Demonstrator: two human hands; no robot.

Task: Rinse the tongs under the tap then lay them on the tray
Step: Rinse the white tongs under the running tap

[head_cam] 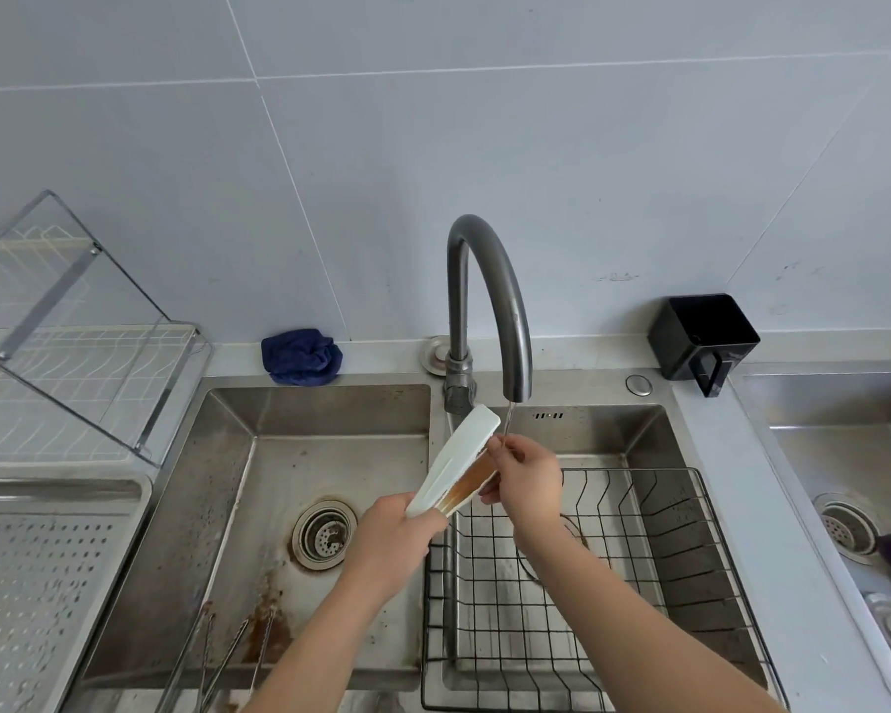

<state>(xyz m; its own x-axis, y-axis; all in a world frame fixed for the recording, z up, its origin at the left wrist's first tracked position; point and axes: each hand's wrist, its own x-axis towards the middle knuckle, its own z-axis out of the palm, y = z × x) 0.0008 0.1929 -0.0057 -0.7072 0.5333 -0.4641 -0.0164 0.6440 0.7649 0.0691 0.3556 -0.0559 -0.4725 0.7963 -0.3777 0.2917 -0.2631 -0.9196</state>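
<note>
Tongs (456,458): white outer face, amber-brown inner arm, streaked brown toward the hinge. Held tilted, tips uppermost, above the divider between the two basins of the sink (227,506), just left of the tap (489,285) spout. A thin stream of water (507,422) falls beside the upper tip onto the right hand (528,481). Left hand (392,542) has its fingers curled round the hinge end. Right hand fingers are bent and appear to pinch the lower arm; that contact is partly hidden. The perforated tray (47,584) lies well apart at left.
</note>
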